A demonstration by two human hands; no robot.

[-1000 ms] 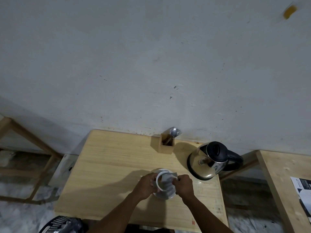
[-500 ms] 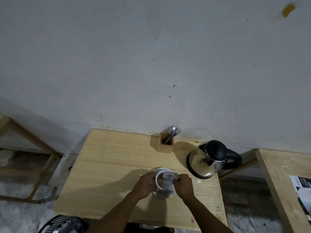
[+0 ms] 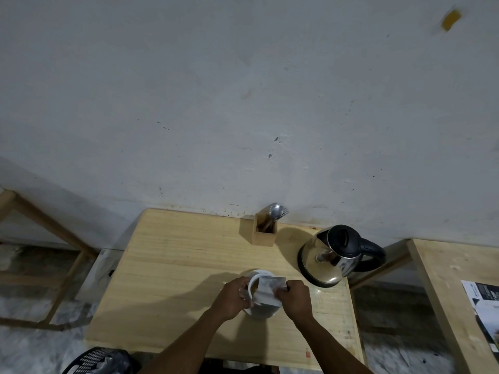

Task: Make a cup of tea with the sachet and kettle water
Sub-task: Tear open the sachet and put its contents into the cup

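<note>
Pinching sachet over cup, both hands closed on it, left hand, right hand, kettle near

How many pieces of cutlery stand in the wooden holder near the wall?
2 show: a spoon and, just right of it, a fork, both standing in the wooden holder. More may be hidden inside.
</note>
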